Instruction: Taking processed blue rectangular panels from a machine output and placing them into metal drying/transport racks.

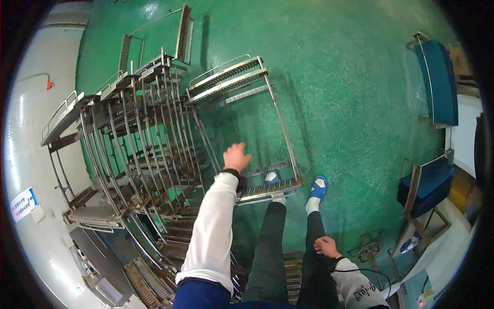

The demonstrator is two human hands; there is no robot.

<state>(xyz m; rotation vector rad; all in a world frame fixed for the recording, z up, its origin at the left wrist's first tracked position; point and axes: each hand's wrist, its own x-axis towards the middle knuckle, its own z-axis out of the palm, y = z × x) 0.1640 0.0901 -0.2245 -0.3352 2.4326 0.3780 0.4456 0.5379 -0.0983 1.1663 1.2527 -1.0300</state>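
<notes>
**Bare metal rack: stiff, awkward in bulk, best held by its posts**

Head view: The metal rack [231, 85] stands out from its neighbours on the green floor [355, 92], ahead of the person, with its near slotted rail [270, 190] crossing just over one foot. Whether it is upright or tipped, this angle does not settle. The left hand [237, 157] hangs over the rack's open middle, fingers apart and apparently holding nothing; contact with the frame cannot be made out. The right hand [327, 248] is down by the thigh, fingers loosely curled; I cannot tell whether anything is in it. On the left, beside the rack, similar racks [123, 85] are packed close together.

The frame looks like thin metal posts joined by toothed rails, so it should be rigid and probably moderate in weight, more unwieldy than heavy. Smooth posts may slip in bare fingers, and the comb-like teeth could scrape skin or bend if knocked. The side post [281, 123] seems the safest hold, paired with its opposite; the thin looped bar [218, 68] beyond the upper rails might serve too, if firmly fixed. The blue slipper [318, 188] gives the toes little cover.
</notes>
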